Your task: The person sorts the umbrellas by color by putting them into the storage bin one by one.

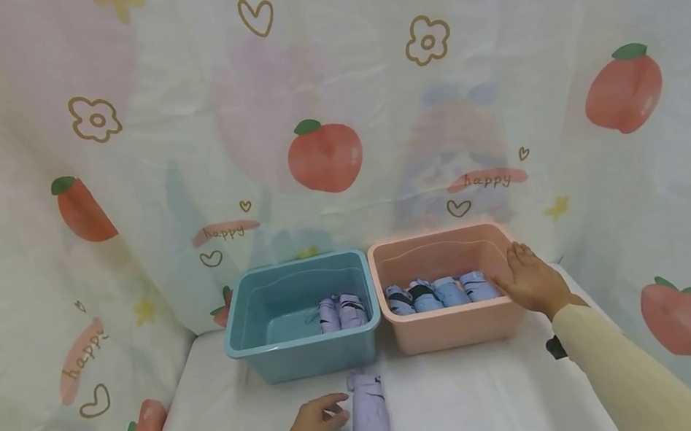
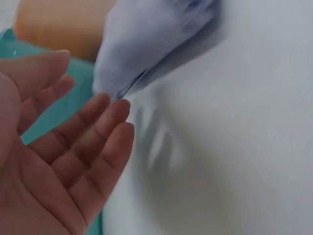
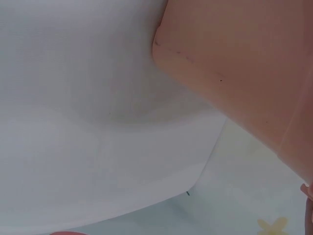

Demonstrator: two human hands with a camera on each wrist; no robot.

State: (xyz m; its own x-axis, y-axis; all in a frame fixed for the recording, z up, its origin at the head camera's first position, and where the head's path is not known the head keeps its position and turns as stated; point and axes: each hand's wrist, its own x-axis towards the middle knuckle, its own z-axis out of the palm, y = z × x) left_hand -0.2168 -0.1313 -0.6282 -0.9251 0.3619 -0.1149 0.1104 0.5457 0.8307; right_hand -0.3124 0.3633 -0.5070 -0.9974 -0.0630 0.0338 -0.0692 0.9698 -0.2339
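Note:
A lilac folded umbrella (image 1: 369, 420) lies on the table in front of the bins, its length pointing away from me. Just left of it is my left hand (image 1: 318, 426), fingers loosely bent and holding nothing. In the left wrist view, the fingertips of that hand (image 2: 73, 142) are close to the umbrella (image 2: 146, 39); whether they touch cannot be told. My right hand (image 1: 532, 279) rests with extended fingers on the right rim of the pink bin (image 1: 457, 328). Several blue folded umbrellas (image 1: 451, 292) lie in that bin. Two lilac umbrellas (image 1: 341, 312) lie in the blue-green bin (image 1: 312, 358).
The two bins stand side by side at the back of the white table (image 1: 465, 405). Behind and beside them hangs a printed curtain (image 1: 368, 94). A small black object (image 1: 556, 347) shows by my right wrist. The right wrist view shows the pink bin's outer wall (image 3: 244, 63).

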